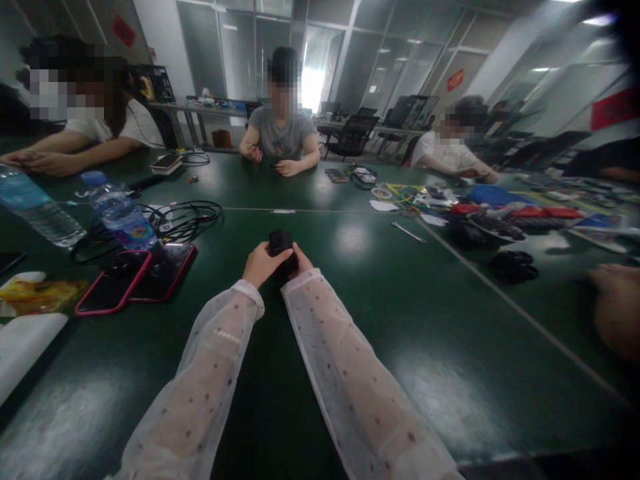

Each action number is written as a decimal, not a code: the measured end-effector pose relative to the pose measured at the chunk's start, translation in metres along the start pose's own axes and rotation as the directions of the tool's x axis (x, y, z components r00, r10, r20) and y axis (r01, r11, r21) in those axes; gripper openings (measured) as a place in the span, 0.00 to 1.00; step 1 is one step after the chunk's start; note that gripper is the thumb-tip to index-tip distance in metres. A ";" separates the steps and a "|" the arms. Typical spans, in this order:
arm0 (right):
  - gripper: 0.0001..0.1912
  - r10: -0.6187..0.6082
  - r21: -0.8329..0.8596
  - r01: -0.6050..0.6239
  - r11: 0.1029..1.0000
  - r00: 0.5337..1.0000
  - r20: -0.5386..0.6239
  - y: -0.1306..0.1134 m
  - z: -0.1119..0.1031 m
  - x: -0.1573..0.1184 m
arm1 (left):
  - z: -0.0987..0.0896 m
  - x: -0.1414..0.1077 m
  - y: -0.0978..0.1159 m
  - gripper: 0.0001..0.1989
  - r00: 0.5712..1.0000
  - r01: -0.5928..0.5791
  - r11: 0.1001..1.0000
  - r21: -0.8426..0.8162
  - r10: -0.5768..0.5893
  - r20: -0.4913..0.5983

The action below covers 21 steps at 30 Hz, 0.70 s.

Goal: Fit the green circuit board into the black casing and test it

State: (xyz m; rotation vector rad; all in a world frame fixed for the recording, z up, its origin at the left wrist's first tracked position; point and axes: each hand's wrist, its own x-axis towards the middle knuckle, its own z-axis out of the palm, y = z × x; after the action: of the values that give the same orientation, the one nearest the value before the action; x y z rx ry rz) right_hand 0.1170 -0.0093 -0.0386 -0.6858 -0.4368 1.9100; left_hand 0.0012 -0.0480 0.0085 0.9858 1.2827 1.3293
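Note:
A small black box-like object [281,243] is held just above the green table [350,300], between my two hands. My left hand [261,264] grips it from the left, with the thumb reaching across its near side. On the right side, my right hand [301,260] is closed around it, its fingers partly hidden behind the object and the sleeve cuff. Both forearms are in sheer white sleeves with dark dots. What the object is cannot be made out.
Two phones [113,283] with red-pink edges, water bottles [120,212] and coiled black cables [193,217] lie left. A wrench [408,232] and a cluttered pile [520,213] are at right. People sit across the table; a blurred hand [620,310] is at the right edge.

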 end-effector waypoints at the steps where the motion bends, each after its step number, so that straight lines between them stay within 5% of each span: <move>1: 0.18 0.026 0.004 -0.026 1.000 0.999 -0.037 -0.001 0.001 -0.002 | 0.001 -0.003 0.002 0.20 0.999 -0.021 0.999 0.037 0.022 -0.024; 4: 0.18 0.051 0.005 -0.051 0.999 0.992 -0.118 -0.003 0.005 -0.007 | 0.006 -0.012 0.011 0.21 0.996 -0.055 0.986 0.160 0.066 -0.066; 14: 0.18 -0.029 0.067 0.034 0.997 0.997 -0.072 -0.007 0.009 -0.010 | 0.009 -0.017 0.023 0.22 0.982 -0.152 0.958 0.244 0.175 -0.076; 21: 0.17 -0.077 0.142 0.088 0.986 0.994 -0.082 -0.005 -0.001 0.000 | -0.004 0.002 0.017 0.19 0.996 -0.040 0.999 -0.024 0.038 -0.082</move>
State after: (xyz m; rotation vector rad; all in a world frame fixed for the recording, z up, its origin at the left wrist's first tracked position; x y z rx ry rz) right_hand 0.1210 -0.0070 -0.0363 -0.6332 -0.2705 1.8113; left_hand -0.0045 -0.0456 0.0247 0.9514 1.3107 1.4256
